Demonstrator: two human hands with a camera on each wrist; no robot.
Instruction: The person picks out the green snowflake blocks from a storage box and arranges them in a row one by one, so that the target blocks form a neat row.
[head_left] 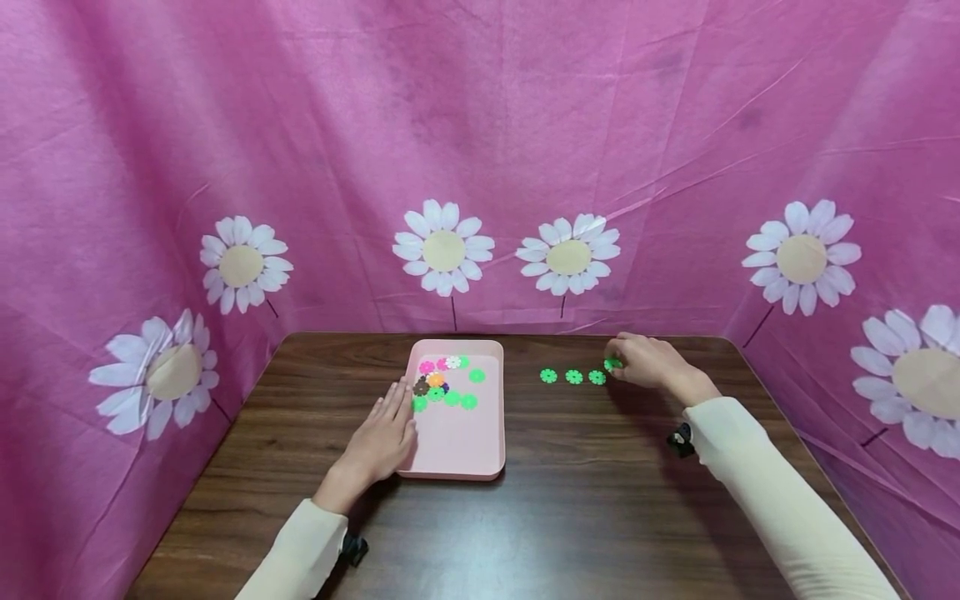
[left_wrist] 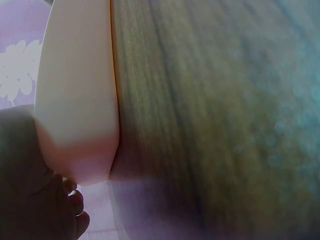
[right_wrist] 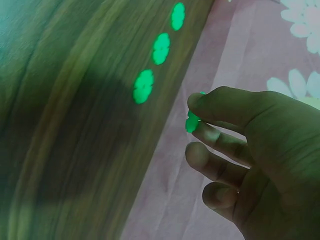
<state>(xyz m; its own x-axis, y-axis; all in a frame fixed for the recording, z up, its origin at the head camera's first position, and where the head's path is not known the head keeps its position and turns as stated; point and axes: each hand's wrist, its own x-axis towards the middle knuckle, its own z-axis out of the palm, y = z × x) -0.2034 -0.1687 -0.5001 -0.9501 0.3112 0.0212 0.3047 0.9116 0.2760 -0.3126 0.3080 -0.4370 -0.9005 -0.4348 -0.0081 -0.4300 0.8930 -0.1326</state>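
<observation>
Between thumb and fingertips my right hand (head_left: 649, 362) pinches a green flower-shaped disc (right_wrist: 192, 123), held above the table at the right end of a row. Three more green flower discs (head_left: 574, 377) lie flat in that row, spaced apart. My left hand (head_left: 380, 431) rests along the left rim of a pink tray (head_left: 457, 450), its fingers fairly straight. Inside the tray, toward its far half, lie several green discs (head_left: 468, 402), along with pink (head_left: 427, 367), white (head_left: 453, 362), orange (head_left: 436, 380) and brown discs (head_left: 422, 387). Part of the left hand's grip is hidden in the head view.
Everything stands on a dark brown wooden table (head_left: 585, 517). A pink curtain (head_left: 495, 125) with large white daisies hangs behind the table and around its sides. The table's far edge runs just beyond the tray and the row of discs.
</observation>
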